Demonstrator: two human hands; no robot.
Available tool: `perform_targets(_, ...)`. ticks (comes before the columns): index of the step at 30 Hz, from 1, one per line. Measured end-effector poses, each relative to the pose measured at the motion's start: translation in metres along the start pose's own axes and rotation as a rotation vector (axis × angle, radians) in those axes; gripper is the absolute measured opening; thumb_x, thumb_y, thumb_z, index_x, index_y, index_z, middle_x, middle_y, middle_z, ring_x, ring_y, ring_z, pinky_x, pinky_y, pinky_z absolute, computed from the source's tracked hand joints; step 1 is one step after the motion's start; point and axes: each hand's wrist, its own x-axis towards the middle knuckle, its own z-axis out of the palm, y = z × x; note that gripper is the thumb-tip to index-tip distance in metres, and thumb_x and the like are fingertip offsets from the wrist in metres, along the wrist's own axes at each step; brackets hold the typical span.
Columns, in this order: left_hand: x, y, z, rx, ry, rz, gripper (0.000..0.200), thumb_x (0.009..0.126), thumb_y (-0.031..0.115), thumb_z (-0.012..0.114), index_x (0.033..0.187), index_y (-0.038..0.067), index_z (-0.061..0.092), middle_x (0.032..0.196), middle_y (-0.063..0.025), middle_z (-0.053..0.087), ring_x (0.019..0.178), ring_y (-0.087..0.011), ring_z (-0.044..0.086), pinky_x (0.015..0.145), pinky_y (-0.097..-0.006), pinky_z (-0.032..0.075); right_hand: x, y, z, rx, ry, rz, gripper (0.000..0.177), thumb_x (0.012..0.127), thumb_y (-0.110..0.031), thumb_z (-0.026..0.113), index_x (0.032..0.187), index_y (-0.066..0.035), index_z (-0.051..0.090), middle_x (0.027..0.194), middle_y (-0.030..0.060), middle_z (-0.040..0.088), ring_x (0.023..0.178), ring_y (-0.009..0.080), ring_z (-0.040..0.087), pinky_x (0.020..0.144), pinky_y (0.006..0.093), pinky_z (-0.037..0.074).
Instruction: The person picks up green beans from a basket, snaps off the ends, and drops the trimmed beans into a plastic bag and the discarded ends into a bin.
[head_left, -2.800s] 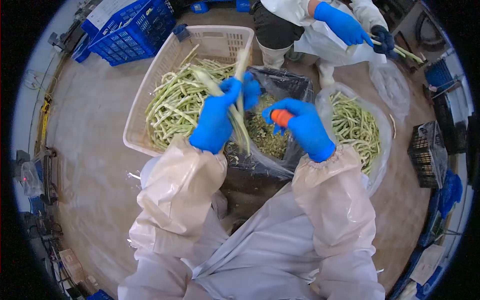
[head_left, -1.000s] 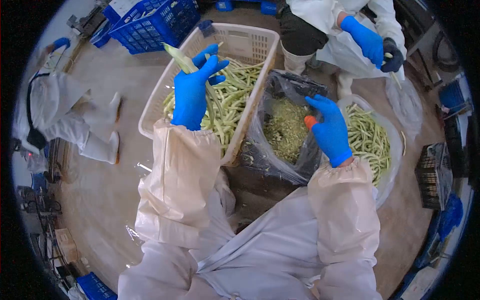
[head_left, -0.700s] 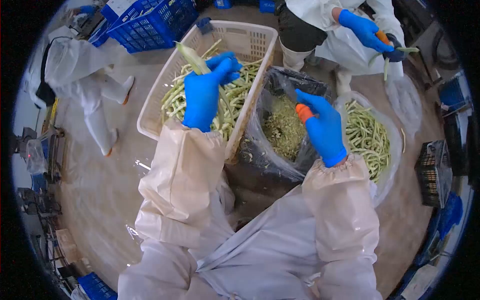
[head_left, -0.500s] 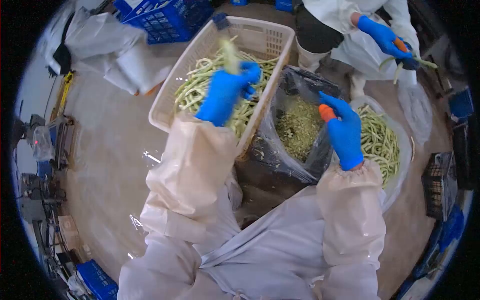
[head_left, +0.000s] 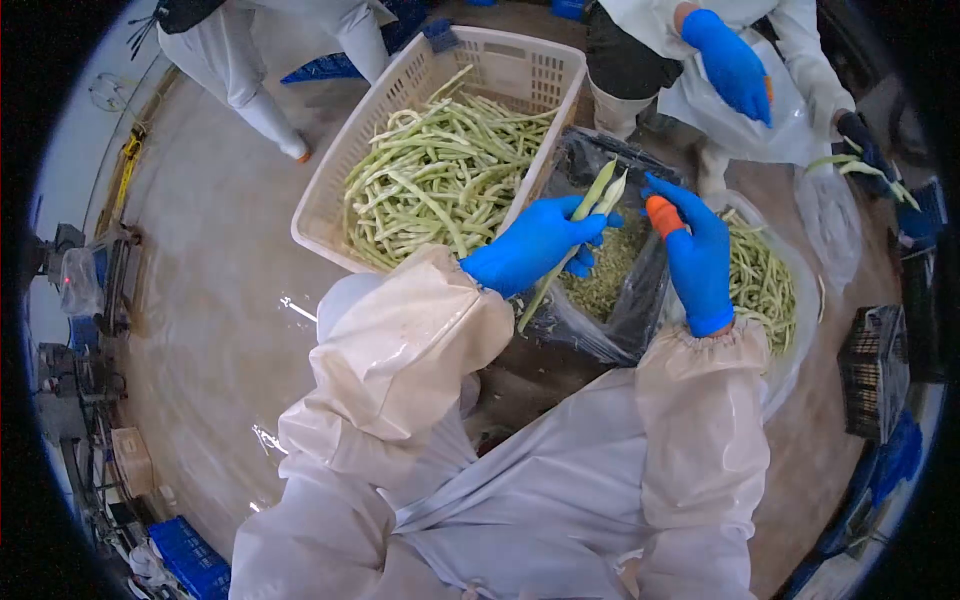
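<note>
Blue-gloved, my left hand [head_left: 540,243] is closed round a few green beans [head_left: 597,192] whose tips point up, over the edge of a black-lined bin [head_left: 645,330]. My right hand [head_left: 695,255], also in a blue glove, has an orange cover [head_left: 662,215] on its thumb. Its fingers are apart, with nothing visible between them, just right of the beans. Green scraps [head_left: 610,275] lie in the bin below. A white crate [head_left: 325,205] holds many long beans [head_left: 440,170] on the left. More beans [head_left: 757,275] lie in a clear bag beyond my right wrist.
A co-worker [head_left: 735,70] in blue and dark gloves stands at the upper right, holding beans. Another person's legs [head_left: 235,75] are at the upper left. A black crate [head_left: 873,370] stands at the right, a blue crate [head_left: 190,560] at the lower left.
My left hand has moved from over the white crate down and right to the bin, carrying beans. My right hand has barely moved. The person at the upper left has shifted position.
</note>
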Motion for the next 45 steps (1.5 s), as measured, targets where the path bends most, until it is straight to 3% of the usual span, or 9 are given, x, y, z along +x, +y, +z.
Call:
perform_targets(5, 0.001, 0.004, -0.007, 0.027, -0.029, -0.066, 0.037, 0.089, 0.03, 0.057, 0.117, 0.007, 0.059, 0.088, 0.0007, 0.058, 0.067, -0.0076, 0.049, 0.061, -0.022, 0.046, -0.001, -0.002, 0.004, 0.015, -0.061, 0.008, 0.026, 0.084, -0.013, 0.061, 0.108, -0.003, 0.064, 0.1, 0.0109, 0.066, 0.091, 0.0163, 0.06, 0.082, 0.0295, 0.046)
perform_targets(10, 0.055, -0.001, -0.085, 0.829, 0.543, 0.31, 0.041, 0.075, 0.035, 0.069, 0.104, 0.006, 0.065, 0.088, -0.0061, 0.067, 0.066, -0.0156, 0.058, 0.061, -0.0296, 0.046, -0.003, -0.005, -0.001, 0.007, -0.007, 0.035, 0.026, 0.084, -0.013, 0.062, 0.107, -0.003, 0.064, 0.1, 0.0125, 0.066, 0.091, 0.0183, 0.061, 0.082, 0.0297, 0.046)
perform_targets(12, 0.072, -0.001, -0.13, 0.698, 0.746, 0.085, 0.034, 0.071, 0.034, 0.071, 0.09, 0.006, 0.068, 0.076, -0.011, 0.067, 0.067, -0.0212, 0.063, 0.062, -0.0347, 0.048, -0.006, -0.01, -0.003, -0.031, -0.01, 0.032, 0.025, 0.084, -0.013, 0.062, 0.107, -0.003, 0.064, 0.1, 0.0127, 0.066, 0.09, 0.0187, 0.061, 0.082, 0.0298, 0.046)
perform_targets(14, 0.094, -0.024, -0.176, 0.904, 0.83, 0.083, 0.028, 0.068, 0.03, 0.073, 0.082, 0.006, 0.069, 0.07, -0.0137, 0.066, 0.067, -0.0242, 0.065, 0.063, -0.0378, 0.049, -0.01, -0.015, -0.004, -0.056, -0.013, 0.021, 0.025, 0.084, -0.012, 0.061, 0.107, -0.003, 0.064, 0.098, 0.0124, 0.066, 0.09, 0.0188, 0.061, 0.082, 0.0297, 0.046)
perform_targets(17, 0.124, -0.073, -0.232, 1.176, 0.776, 0.153, 0.03, 0.067, 0.024, 0.069, 0.092, 0.008, 0.068, 0.08, -0.019, 0.064, 0.074, -0.0346, 0.063, 0.066, -0.0415, 0.05, -0.01, -0.012, -0.004, -0.076, -0.025, 0.042, 0.024, 0.084, -0.012, 0.061, 0.106, -0.003, 0.064, 0.096, 0.0124, 0.066, 0.089, 0.0197, 0.061, 0.081, 0.0301, 0.046)
perform_targets(21, 0.144, -0.097, -0.247, 1.224, 0.724, -0.052, 0.032, 0.071, 0.019, 0.063, 0.102, 0.015, 0.066, 0.101, -0.0171, 0.06, 0.087, -0.0341, 0.062, 0.075, -0.0443, 0.049, -0.009, -0.013, -0.003, -0.175, -0.051, 0.098, 0.024, 0.083, -0.012, 0.062, 0.106, -0.004, 0.064, 0.093, 0.0124, 0.065, 0.086, 0.024, 0.061, 0.079, 0.032, 0.046)
perform_targets(29, 0.162, -0.121, -0.252, 1.375, 0.902, -0.033, 0.033, 0.078, 0.013, 0.054, 0.11, 0.018, 0.061, 0.105, -0.0141, 0.058, 0.091, -0.0358, 0.06, 0.078, -0.0455, 0.047, -0.009, -0.004, -0.001, -0.353, -0.136, 0.039, 0.025, 0.081, -0.012, 0.064, 0.106, -0.007, 0.064, 0.089, 0.0115, 0.063, 0.082, 0.0275, 0.058, 0.074, 0.0362, 0.046)
perform_targets(32, 0.16, -0.127, -0.255, 1.381, 0.88, 0.099, 0.032, 0.078, 0.014, 0.054, 0.108, 0.018, 0.062, 0.103, -0.0142, 0.058, 0.089, -0.0364, 0.06, 0.077, -0.0468, 0.047, -0.011, -0.005, 0.001, -0.347, -0.134, 0.017, 0.026, 0.08, -0.012, 0.064, 0.106, -0.007, 0.064, 0.086, 0.012, 0.062, 0.08, 0.0285, 0.057, 0.072, 0.0368, 0.045)
perform_targets(45, 0.161, -0.121, -0.271, 1.494, 0.923, -0.094, 0.015, 0.077, 0.013, 0.058, 0.091, 0.009, 0.064, 0.109, -0.0166, 0.053, 0.086, -0.0369, 0.062, 0.07, -0.0467, 0.051, -0.012, -0.004, -0.002, -0.429, -0.181, -0.085, 0.027, 0.079, -0.011, 0.064, 0.106, -0.005, 0.063, 0.081, 0.0134, 0.06, 0.075, 0.0312, 0.056, 0.069, 0.0389, 0.043)
